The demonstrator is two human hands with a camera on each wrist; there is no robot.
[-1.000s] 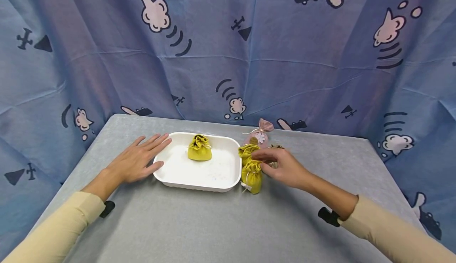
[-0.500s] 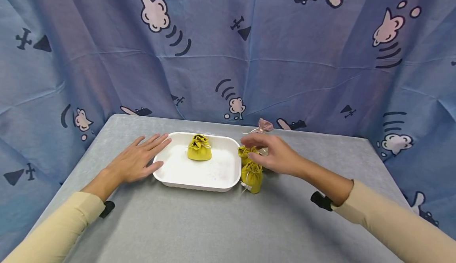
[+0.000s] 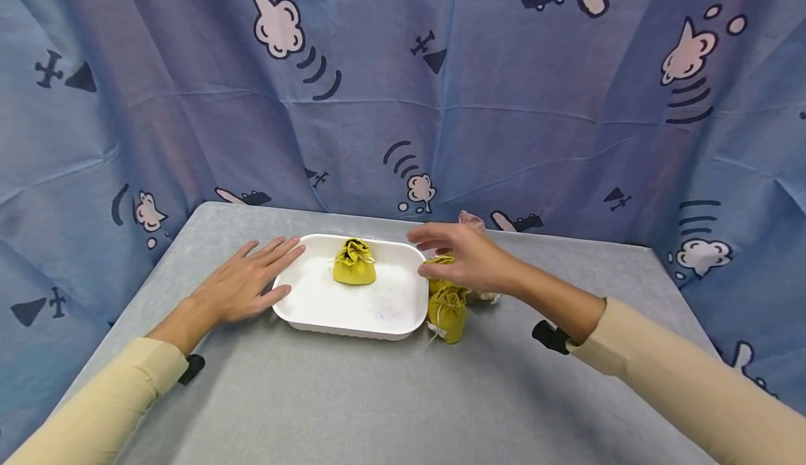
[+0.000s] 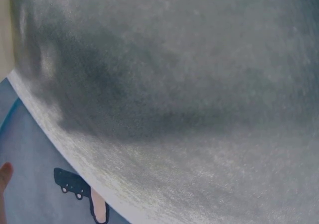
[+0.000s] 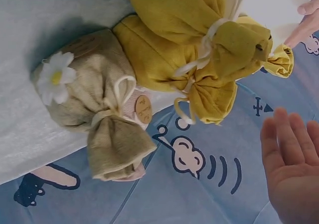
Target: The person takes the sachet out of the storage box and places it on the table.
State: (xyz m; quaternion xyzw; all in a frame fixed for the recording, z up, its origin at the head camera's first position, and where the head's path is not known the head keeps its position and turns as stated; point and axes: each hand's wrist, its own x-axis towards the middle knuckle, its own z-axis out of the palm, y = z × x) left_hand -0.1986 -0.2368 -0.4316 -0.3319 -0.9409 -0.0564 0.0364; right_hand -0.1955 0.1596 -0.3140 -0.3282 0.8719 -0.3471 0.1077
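Note:
My left hand [image 3: 245,283] lies with spread fingers over the left rim of a white tray [image 3: 378,315]. Inside the tray sits a yellow drawstring pouch [image 3: 355,267]. Past the tray's right rim hovers my right hand [image 3: 469,259], fingers apart from the thumb and holding nothing. Below it, a yellow pouch [image 3: 447,315] stands beside the tray, with another yellow pouch [image 5: 154,59] partly hidden behind it. The right wrist view also shows a beige pouch [image 5: 82,92] with a white flower, and a pink pouch [image 5: 142,107] mostly covered behind it.
A grey cloth-covered table [image 3: 352,402] carries everything. Behind it hangs a blue patterned curtain [image 3: 378,66]. The left wrist view holds mostly tabletop [image 4: 214,174], its edge, and a fingertip [image 4: 5,176] at lower left.
My right hand has moved left and away from me, from beside the yellow pouches to above the tray's right rim, its fingers spreading wider. The left hand and the pouches stay put.

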